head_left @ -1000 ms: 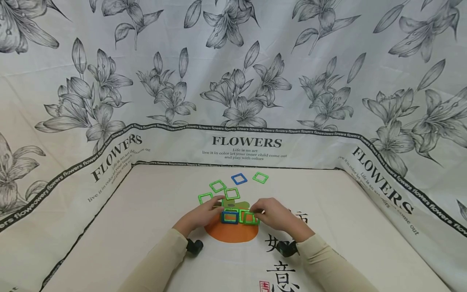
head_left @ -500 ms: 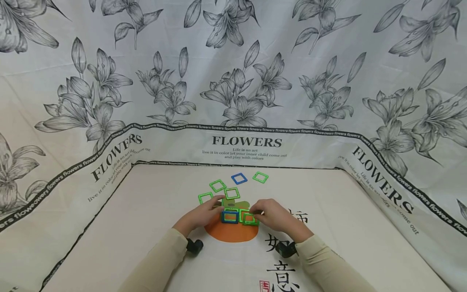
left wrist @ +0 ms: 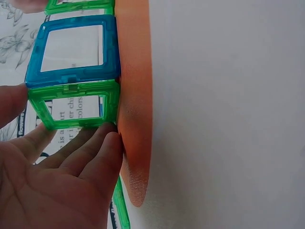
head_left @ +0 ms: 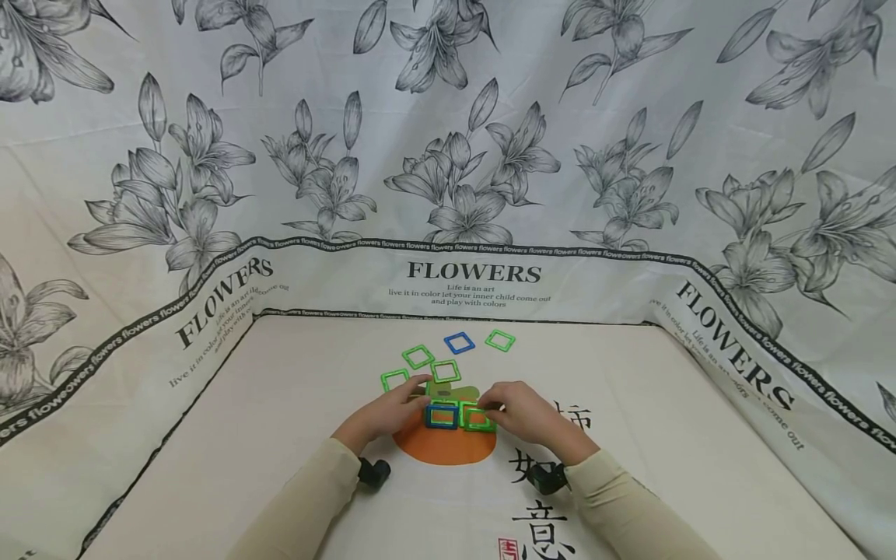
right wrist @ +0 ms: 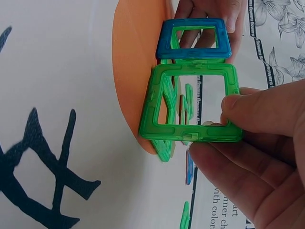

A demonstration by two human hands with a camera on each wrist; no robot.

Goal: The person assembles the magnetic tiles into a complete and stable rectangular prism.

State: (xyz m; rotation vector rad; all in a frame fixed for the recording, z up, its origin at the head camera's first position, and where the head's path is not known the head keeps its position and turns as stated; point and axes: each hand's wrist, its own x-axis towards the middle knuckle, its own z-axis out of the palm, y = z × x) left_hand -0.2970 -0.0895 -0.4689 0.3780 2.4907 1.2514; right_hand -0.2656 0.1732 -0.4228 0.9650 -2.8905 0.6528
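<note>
Both hands work at a small structure of square magnetic tiles over an orange printed shape (head_left: 444, 453) in the head view. My left hand (left wrist: 62, 176) holds its left end, thumb at the corner of a blue tile (left wrist: 112, 52) and fingers against a green tile (left wrist: 110, 112) joined to it. Between thumb and fingers, my right hand (right wrist: 262, 143) pinches a green tile (right wrist: 190, 133) by its side and lower edge. That tile sits right beside the blue one, with further green tiles behind it. Fingers partly hide the structure's back in the head view.
Beyond the hands lie loose tiles: a blue one (head_left: 454, 335), a green one (head_left: 498, 348) to its right, and several more green ones, including one (head_left: 447, 380) close behind the structure. Printed black characters (head_left: 539, 537) mark the cloth nearby. A flowered cloth wall (head_left: 462, 288) rises at the back.
The green tile in my right hand has shifted very slightly, its front edge a little lower. My left hand and the loose tiles stay in place.
</note>
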